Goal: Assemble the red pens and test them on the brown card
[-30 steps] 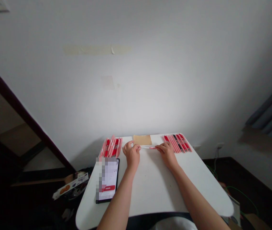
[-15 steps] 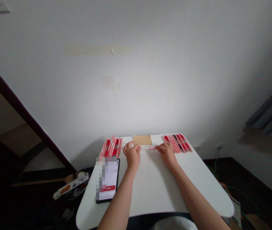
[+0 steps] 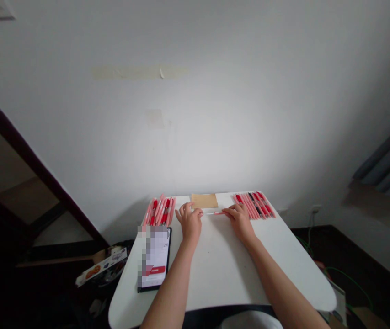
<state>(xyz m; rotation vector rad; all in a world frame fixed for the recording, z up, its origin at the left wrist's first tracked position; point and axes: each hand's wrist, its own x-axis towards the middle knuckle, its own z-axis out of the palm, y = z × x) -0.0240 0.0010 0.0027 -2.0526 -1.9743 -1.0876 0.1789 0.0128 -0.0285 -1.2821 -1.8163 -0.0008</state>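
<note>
A thin pink-and-white pen [image 3: 211,213] lies level between my two hands, just above or on the tabletop; I cannot tell which. The fingertips of my left hand [image 3: 189,222] pinch its left end, the other fingers raised and spread. At its right end, my right hand [image 3: 241,220] has thumb and fingers closed on the pink part. Both ends are hidden by my fingers. Pink and red pens [image 3: 160,210] are heaped left of my left hand. Beyond my right hand, several pink, red and black pens [image 3: 254,204] lie side by side.
A tan paper rectangle [image 3: 204,200] lies at the back of the white table [image 3: 222,269], near the wall [image 3: 208,114]. A phone or tablet [image 3: 155,258] with a lit, partly blurred screen rests beside my left forearm. A socket with cables [image 3: 315,209] is at the right.
My left hand's upper fingers have lifted and spread a little, while its fingertips stay at the pen. My right hand and the pen have hardly moved.
</note>
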